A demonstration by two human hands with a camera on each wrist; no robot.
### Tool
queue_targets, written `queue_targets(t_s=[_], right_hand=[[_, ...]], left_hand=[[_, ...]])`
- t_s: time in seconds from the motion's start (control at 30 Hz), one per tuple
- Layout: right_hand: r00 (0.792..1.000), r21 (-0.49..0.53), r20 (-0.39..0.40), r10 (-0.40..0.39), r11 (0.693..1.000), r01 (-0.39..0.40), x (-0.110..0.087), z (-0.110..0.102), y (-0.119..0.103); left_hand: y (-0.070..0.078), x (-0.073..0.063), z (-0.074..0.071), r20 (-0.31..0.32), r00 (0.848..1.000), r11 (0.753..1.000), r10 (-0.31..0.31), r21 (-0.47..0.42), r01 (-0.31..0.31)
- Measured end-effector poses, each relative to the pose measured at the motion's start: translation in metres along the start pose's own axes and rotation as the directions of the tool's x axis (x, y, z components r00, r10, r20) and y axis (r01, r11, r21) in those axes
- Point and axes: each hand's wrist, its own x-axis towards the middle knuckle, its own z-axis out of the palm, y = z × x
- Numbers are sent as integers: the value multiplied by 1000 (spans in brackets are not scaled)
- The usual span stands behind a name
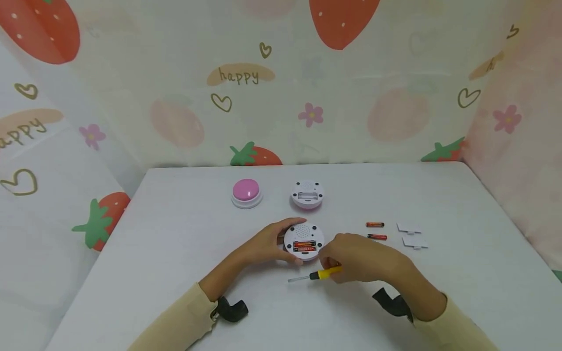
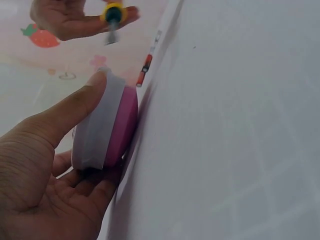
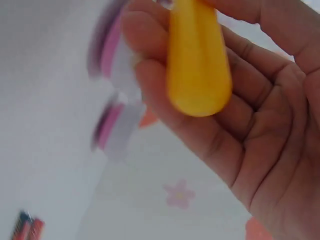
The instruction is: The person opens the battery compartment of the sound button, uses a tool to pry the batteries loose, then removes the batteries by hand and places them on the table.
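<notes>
The button is pink side down at the table, well inside all edges, with wide room leftward; two batteries fill its white underside; the left hand, half-curled, grips its rim; the right hand, curled, holds a screwdriver.

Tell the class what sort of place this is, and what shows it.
Probably a small indoor tabletop workspace, perhaps a booth: a white table has a strawberry-print backdrop behind it and on both sides, a screwdriver is held over it, and loose batteries lie on it.
</notes>
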Motion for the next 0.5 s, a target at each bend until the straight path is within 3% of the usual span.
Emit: queue_targets(t_s=[0.2, 0.5], right_hand=[[982, -32, -176, -68, 997, 63, -20, -25, 16], [927, -60, -374, -26, 998, 4, -24, -39, 35]], left_hand=[[-1, 1, 1, 5, 1000, 999, -1, -36, 1], [-1, 2, -1, 2, 1000, 997, 2, -81, -1]])
